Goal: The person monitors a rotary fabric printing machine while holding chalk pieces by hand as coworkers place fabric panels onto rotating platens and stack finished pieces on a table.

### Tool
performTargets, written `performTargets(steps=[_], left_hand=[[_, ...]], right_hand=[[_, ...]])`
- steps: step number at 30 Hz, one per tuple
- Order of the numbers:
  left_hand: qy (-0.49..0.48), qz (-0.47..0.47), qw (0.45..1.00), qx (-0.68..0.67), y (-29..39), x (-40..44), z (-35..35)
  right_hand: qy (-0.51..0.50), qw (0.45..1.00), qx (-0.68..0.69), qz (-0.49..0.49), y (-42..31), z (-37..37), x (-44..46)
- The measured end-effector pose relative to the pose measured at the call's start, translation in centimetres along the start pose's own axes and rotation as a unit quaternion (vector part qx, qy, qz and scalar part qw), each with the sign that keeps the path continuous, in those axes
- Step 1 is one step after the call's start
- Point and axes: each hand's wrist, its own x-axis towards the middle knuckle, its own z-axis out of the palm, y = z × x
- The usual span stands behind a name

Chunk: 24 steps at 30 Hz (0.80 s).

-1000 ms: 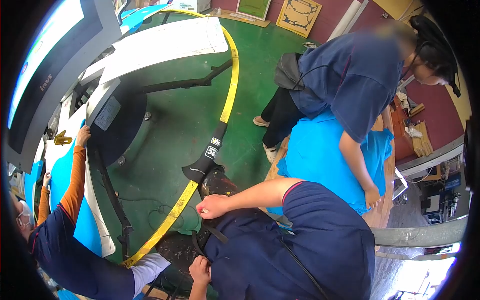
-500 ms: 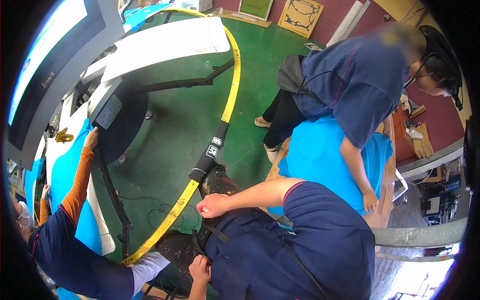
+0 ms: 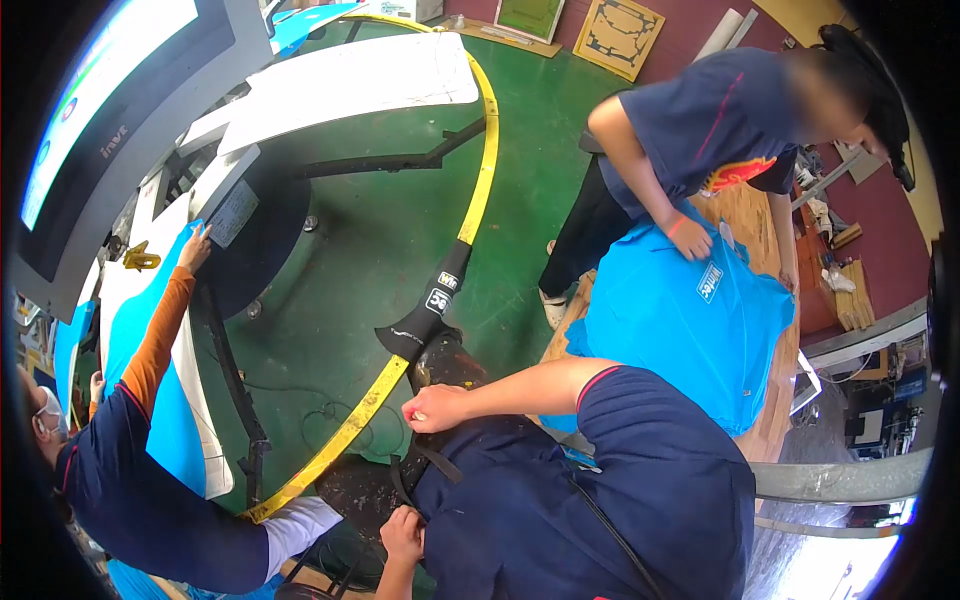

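My right hand (image 3: 437, 409) is closed in a fist over my lap, beside the yellow rail; a small pale spot shows at its thumb side, and I cannot make out what it holds. Lower down, my left hand (image 3: 402, 534) is closed at the edge of my navy shirt (image 3: 560, 500), its grip hidden. Between them a black strap (image 3: 437, 462) lies across my dark, paint-spotted apron (image 3: 355, 490). Ahead, the yellow curved rail (image 3: 355, 425) carries a black printed sleeve (image 3: 425, 315).
At left, a co-worker's orange sleeve (image 3: 160, 325) reaches to blue fabric (image 3: 140, 335) on a white platen. Another white platen (image 3: 350, 80) is above. At right, a co-worker touches a printed blue shirt (image 3: 670, 320) on a wooden table (image 3: 775, 420). A monitor (image 3: 110, 120) stands upper left.
The co-worker at right has raised one hand to the blue shirt's upper part, where a white print now shows. The view has shifted slightly; my hands keep the same pose.
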Motion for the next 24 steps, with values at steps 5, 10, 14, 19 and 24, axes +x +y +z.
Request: performTargets(steps=[5,10,14,19,24], left_hand=[[-0.007,-0.011,1.0,-0.003,-0.2,-0.3,0.1],[-0.003,-0.008,1.0,-0.029,-0.2,-0.2,0.3],[0.004,-0.001,1.0,-0.024,-0.2,-0.2,0.2],[-0.023,0.004,1.0,-0.01,-1.3,-1.7,0.4],[0.023,-0.005,0.999,-0.033,-0.4,-0.8,0.9]], right_hand=[[0.002,1.0,0.003,-0.001,-0.1,0.0,0.1],[0.006,1.0,-0.001,0.003,0.2,0.3,0.1],[0.018,1.0,0.007,-0.008,0.4,0.6,0.1],[0.012,1.0,0.006,-0.015,0.4,0.2,0.0],[-0.001,1.0,0.003,-0.009,-0.1,0.0,0.0]])
